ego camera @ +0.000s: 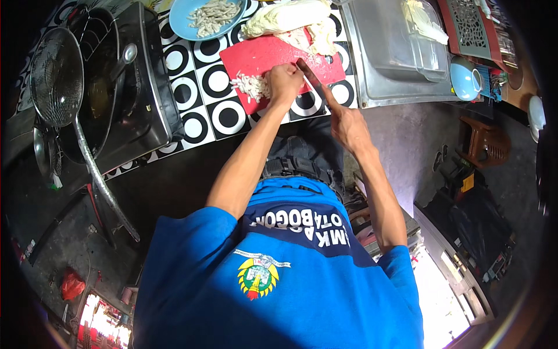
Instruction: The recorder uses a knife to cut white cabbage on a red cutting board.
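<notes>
My right hand [350, 126] grips a kitchen knife [310, 74], its index finger stretched along the blade's spine. The blade reaches over a red cutting board [248, 54]. My left hand [285, 83] is curled low on the board, just left of the blade; what lies under its fingers is mostly hidden. Beside it, at the board's left, lies a heap of small chopped whitish pieces [252, 86]. A pale napa cabbage [290, 18] and loose leaves [322, 39] rest across the board's far edge. A light blue bowl [178, 24] with pale strips [213, 16] stands beyond, to the left.
At left, a stove [154, 78] holds a dark wok [114, 100] with a ladle, and a wire strainer [56, 78] beside it. At right, a metal sink [366, 87] carries a clear plastic container [429, 61] with cabbage leaves. A blue cup [464, 78] stands beyond.
</notes>
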### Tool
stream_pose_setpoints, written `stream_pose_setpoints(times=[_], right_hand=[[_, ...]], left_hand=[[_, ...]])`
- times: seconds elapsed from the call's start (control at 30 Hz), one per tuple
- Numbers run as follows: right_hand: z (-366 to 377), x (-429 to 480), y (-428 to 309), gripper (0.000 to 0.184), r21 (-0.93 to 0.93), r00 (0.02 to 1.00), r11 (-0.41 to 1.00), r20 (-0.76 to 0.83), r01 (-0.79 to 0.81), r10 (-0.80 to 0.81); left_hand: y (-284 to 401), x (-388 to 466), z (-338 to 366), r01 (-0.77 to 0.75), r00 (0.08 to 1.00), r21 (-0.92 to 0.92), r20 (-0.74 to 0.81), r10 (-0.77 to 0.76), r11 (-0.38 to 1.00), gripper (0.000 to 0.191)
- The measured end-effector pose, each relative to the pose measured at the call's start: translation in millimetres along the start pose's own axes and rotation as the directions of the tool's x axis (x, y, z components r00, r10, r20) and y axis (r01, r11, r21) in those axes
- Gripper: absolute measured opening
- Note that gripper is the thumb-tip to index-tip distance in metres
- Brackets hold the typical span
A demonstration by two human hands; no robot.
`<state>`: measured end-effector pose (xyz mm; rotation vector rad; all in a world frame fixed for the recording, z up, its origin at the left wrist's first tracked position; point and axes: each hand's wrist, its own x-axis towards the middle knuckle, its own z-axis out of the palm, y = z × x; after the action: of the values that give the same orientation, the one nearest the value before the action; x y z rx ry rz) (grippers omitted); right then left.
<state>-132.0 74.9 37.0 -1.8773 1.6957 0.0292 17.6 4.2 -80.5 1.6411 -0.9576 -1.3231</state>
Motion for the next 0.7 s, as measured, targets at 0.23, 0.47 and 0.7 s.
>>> stream_pose_setpoints(times=[0.23, 0.47, 0.7], right_hand=[[-11.8, 4.2, 0.1, 0.076, -0.183, 0.998, 0.983, 0.065, -0.015, 0.027], [22.4, 1.4, 21.7, 0.084, -0.095, 0.997, 0.993, 0.036, 0.076, -0.073], [43.1, 3.4, 46.2, 0.079, -0.022, 0.985, 0.986, -0.051, 0.163, -0.164]], left_hand=[[12.1, -4.7, -0.1, -0.002, 0.998, 0.128, 0.065, -0.006, 0.992, 0.012], [3.1, 3.4, -2.3, 0.116, 0.993, -0.073, -0.009, -0.117, 0.991, 0.016], [7.6, -8.8, -6.1, 0.255, 0.967, -0.201, 0.046, -0.251, 0.946, 0.015]])
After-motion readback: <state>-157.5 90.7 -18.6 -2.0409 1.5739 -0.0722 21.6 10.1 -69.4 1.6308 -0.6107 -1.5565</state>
